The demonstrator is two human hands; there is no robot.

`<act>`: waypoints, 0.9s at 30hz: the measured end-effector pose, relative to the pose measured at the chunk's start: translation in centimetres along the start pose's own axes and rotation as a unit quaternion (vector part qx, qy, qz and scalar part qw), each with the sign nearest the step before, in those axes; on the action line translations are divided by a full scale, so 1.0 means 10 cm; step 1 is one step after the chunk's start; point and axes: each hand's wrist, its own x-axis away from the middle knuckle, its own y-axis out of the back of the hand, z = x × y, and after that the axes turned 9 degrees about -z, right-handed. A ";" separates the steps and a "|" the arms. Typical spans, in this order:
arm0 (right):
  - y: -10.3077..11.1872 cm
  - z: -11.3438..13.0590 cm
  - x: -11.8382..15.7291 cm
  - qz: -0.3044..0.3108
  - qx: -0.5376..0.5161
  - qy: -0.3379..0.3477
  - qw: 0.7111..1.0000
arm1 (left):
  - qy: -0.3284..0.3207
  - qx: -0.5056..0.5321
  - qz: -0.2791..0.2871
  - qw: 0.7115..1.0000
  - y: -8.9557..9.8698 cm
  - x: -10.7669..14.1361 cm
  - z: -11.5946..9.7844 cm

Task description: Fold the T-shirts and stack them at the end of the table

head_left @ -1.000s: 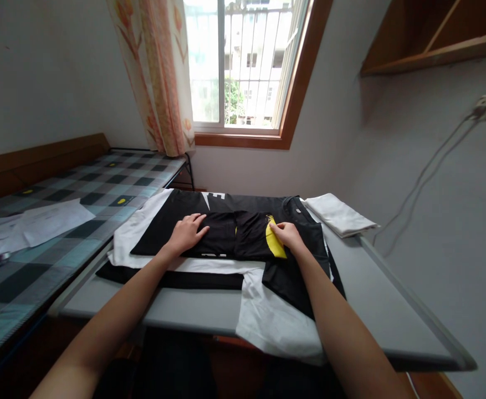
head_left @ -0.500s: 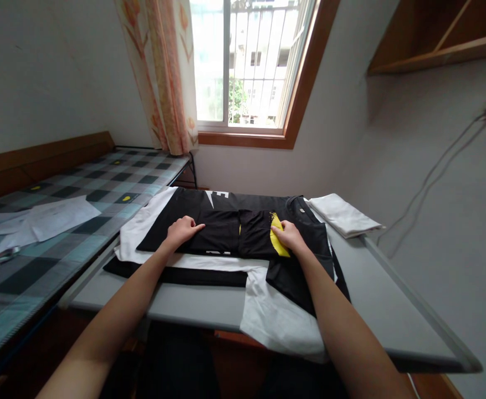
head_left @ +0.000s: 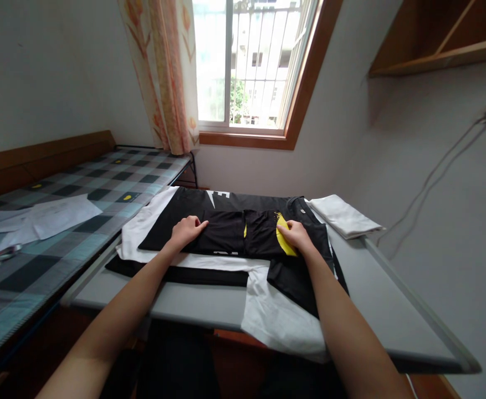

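Observation:
A folded black garment with yellow patches (head_left: 226,233) lies lengthwise between my hands, over a larger black T-shirt (head_left: 263,201) with white lettering. My left hand (head_left: 187,230) is closed on its left end, thumb on top and the other fingers curled under. At the right end, my right hand (head_left: 296,235) pinches the yellow part, with the fingertips partly hidden. Beneath the black T-shirt lies a white T-shirt (head_left: 282,316), one sleeve hanging over the table's front edge. More black cloth (head_left: 209,276) shows at the bottom of the pile.
The grey table (head_left: 396,305) carries a folded white cloth (head_left: 344,215) at its right rear. To the left stands a bed with a checked cover (head_left: 60,221) and papers (head_left: 60,217) on it. A cable (head_left: 434,160) hangs down the right wall from a socket.
Both hands have shifted slightly to the right, and the folded black garment has moved with them. The larger shirts beneath stay nearly in place.

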 end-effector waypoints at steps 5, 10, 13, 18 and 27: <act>0.01 0.05 0.04 0.012 0.025 -0.009 1.000 | -0.162 0.036 -0.083 0.983 -0.08 0.09 -0.11; 0.01 0.10 0.11 -0.004 0.051 0.004 0.999 | -0.256 0.028 0.009 0.966 -0.28 0.11 -0.13; 0.02 0.10 0.09 -0.002 -0.004 0.010 1.000 | -0.259 0.017 0.031 0.965 -0.33 0.11 -0.10; 0.00 0.09 0.07 -0.007 -0.120 0.019 0.993 | -0.264 0.021 0.033 0.964 -0.33 0.10 -0.08; -0.04 0.10 0.08 -0.027 -0.069 0.019 0.997 | -0.261 0.029 0.030 0.964 -0.32 0.10 -0.09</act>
